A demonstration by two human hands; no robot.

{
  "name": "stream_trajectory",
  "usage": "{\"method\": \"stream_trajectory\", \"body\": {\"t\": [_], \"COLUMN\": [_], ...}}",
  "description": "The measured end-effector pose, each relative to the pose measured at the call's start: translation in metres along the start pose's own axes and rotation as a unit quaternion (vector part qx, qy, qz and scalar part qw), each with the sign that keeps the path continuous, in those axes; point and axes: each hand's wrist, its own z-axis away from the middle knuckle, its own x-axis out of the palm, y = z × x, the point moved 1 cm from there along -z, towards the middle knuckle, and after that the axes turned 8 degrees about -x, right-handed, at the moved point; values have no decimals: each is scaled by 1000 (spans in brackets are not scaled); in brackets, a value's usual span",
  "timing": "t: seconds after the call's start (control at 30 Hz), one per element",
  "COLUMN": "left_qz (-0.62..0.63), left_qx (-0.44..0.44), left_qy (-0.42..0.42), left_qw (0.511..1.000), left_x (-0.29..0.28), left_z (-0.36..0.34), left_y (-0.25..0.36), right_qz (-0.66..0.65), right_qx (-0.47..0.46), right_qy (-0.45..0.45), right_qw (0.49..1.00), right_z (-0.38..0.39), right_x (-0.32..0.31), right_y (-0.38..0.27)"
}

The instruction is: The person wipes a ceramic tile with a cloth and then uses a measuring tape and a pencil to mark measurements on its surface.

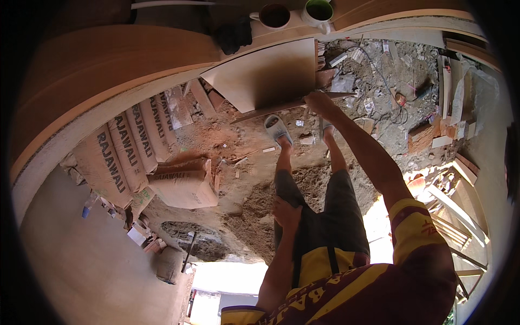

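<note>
My right hand is closed on the upper edge of a thin, flat brown tile, seen almost edge-on in front of my feet. Just beyond it leans a large pale tile, dark-shaded toward its lower right, with the edges of more stacked pieces at its right side. My left hand rests on my left thigh near the knee, fingers laid over the dark shorts and holding nothing. My sandalled left foot stands close to the held tile; the right foot is partly hidden by my arm.
Brown paper sacks stand in a row at left, with another sack lying nearer. Rubble and a dark cable cover the right ground. Two cups stand on the ledge. Wood scraps pile at right.
</note>
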Motion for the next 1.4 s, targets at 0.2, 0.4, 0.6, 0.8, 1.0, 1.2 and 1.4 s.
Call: {"method": "stream_trajectory", "body": {"t": [0.2, 0.4, 0.6, 0.8, 1.0, 1.2, 1.4], "left_qz": [12, 142, 259, 218, 44, 45, -15], "left_qx": [23, 98, 145, 188, 310, 341, 415], "left_qy": [-28, -115, -124, -71, 4, -7, -38], "left_qw": [999, 978, 947, 955, 950, 939, 909], "left_x": [-32, -49, -57, -67, -81, -71, -18], "left_z": [-24, -44, -15, 48, 48, 78, 139], "left_y": [-31, -48, -15, 14, 109, 272, 442], "right_qz": [-66, -120, -246, -114, -318, -348, -355], "right_qx": [39, 76, 275, 368, 603, 747, 820], "right_qy": [-154, -33, 91, 84, 170, 270, 287], "right_qw": [985, 989, 925, 919, 711, 498, 346], "right_z": [-7, 93, 261, 460, 624, 740, 846], "right_x": [-36, -28, -36, -31, -51, -22, -9], "right_y": [-40, -74, -52, -75, -122, -177, -260]}}
